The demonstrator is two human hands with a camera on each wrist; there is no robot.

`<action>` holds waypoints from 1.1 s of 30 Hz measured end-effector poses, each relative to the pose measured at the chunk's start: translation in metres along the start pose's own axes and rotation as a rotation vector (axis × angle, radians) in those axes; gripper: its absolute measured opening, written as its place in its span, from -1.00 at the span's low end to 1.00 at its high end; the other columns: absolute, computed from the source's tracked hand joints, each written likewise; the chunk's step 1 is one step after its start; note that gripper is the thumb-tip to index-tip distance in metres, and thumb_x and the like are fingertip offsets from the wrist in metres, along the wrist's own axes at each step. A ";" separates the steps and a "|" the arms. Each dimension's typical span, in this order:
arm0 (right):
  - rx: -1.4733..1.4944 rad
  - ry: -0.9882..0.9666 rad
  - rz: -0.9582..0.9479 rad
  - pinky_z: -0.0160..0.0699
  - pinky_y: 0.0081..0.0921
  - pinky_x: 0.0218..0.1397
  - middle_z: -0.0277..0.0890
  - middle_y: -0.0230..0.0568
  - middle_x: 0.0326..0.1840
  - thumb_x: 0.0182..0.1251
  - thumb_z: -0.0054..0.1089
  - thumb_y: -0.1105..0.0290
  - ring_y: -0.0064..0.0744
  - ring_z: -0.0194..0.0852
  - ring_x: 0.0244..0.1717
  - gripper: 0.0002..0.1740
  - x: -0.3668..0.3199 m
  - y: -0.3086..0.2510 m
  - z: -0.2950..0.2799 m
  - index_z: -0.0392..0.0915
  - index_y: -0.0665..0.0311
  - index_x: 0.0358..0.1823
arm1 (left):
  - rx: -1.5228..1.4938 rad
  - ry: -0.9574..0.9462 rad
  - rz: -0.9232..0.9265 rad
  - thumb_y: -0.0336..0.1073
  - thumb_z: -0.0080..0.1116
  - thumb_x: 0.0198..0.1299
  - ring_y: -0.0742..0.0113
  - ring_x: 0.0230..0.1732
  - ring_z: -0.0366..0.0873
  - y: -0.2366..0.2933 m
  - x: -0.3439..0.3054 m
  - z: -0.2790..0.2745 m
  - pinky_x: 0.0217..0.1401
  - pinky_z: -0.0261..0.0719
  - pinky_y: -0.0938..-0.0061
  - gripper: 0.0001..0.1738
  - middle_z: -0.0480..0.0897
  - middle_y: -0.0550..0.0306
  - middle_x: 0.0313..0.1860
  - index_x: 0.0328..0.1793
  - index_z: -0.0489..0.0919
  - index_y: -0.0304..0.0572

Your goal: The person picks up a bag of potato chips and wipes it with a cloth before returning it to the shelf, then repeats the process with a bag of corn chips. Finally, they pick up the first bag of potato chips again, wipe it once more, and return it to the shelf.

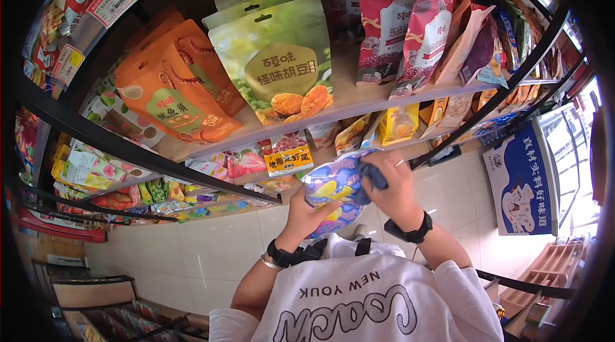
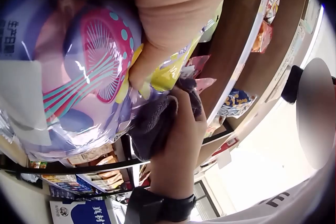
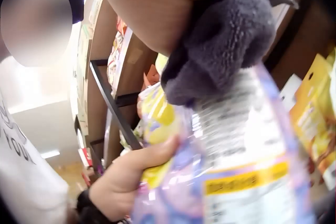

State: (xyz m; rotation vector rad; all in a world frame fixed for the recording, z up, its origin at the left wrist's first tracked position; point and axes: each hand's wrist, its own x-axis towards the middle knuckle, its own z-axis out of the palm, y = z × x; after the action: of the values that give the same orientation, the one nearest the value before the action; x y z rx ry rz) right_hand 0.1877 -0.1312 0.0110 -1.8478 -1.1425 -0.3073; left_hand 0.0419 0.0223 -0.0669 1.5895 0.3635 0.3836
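A shiny purple-and-yellow snack bag (image 1: 333, 183) is held in front of the chest, below the shelf edge. The left hand (image 1: 309, 212) grips its side, thumb across the printed face; the left wrist view shows this hand (image 2: 178, 14) close above the bag (image 2: 79, 77). A bunched dark grey cloth (image 1: 373, 176) is in the right hand (image 1: 392, 191), against the bag's upper part. In the right wrist view the cloth (image 3: 226, 45) lies on the bag near its printed white label (image 3: 247, 129); the right hand's fingertips are hidden behind it.
A shelf (image 1: 359, 95) holds green pouches (image 1: 275, 60), orange pouches (image 1: 173, 85) and red pouches (image 1: 426, 37). Lower shelves carry more snack bags. A black shelf post (image 1: 128, 150) crosses at the left, and a blue-and-white box (image 1: 522, 178) stands at the right.
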 end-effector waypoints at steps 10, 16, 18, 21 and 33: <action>0.019 0.095 0.020 0.60 -0.27 0.02 0.60 -0.03 -0.13 -0.14 0.31 0.70 0.02 0.61 -0.08 -0.53 -0.014 -0.003 0.007 0.59 0.28 -0.08 | -0.163 -0.040 -0.060 -0.40 0.53 0.05 0.38 0.05 0.67 0.017 0.001 -0.009 0.14 0.63 0.42 -0.38 0.70 0.07 0.06 0.23 0.50 -0.34; 0.095 0.062 -0.015 0.60 -0.25 0.00 0.57 -0.11 -0.06 -0.19 0.38 0.66 -0.02 0.58 -0.06 -0.47 -0.010 0.013 0.003 0.60 0.21 -0.05 | -0.327 -0.064 -0.142 -0.49 0.44 0.10 0.33 -0.02 0.70 0.022 -0.006 -0.013 0.08 0.67 0.42 -0.49 0.70 0.08 0.00 0.19 0.53 -0.32; 0.096 0.039 -0.067 0.60 -0.25 -0.02 0.57 -0.12 -0.07 -0.20 0.40 0.66 -0.03 0.57 -0.08 -0.46 -0.011 0.012 0.002 0.59 0.22 -0.05 | -0.353 -0.063 -0.141 -0.49 0.43 0.10 0.33 -0.03 0.70 0.025 -0.005 -0.012 0.07 0.67 0.42 -0.50 0.70 0.08 0.00 0.18 0.53 -0.33; 0.076 -0.091 -0.200 0.59 -0.24 0.00 0.56 -0.14 -0.12 -0.29 0.45 0.63 -0.04 0.56 -0.10 -0.42 -0.023 0.010 0.001 0.60 0.22 -0.06 | -0.323 -0.044 -0.219 -0.51 0.45 0.09 0.33 0.04 0.69 0.016 -0.004 -0.020 0.10 0.68 0.41 -0.44 0.68 0.05 0.09 0.24 0.51 -0.35; -0.017 -0.180 -0.427 0.55 -0.23 -0.07 0.50 -0.21 -0.03 -0.21 0.47 0.55 -0.09 0.49 -0.12 -0.43 -0.026 0.015 0.002 0.60 0.20 -0.02 | -0.334 -0.103 -0.234 -0.49 0.44 0.11 0.36 0.01 0.67 0.029 0.008 -0.019 0.12 0.64 0.41 -0.51 0.69 0.14 0.02 0.18 0.54 -0.28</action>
State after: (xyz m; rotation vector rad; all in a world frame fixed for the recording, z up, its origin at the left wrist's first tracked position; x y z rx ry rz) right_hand 0.1850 -0.1473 -0.0141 -1.6582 -1.6656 -0.3974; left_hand 0.0399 0.0410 -0.0366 1.2197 0.3804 0.1704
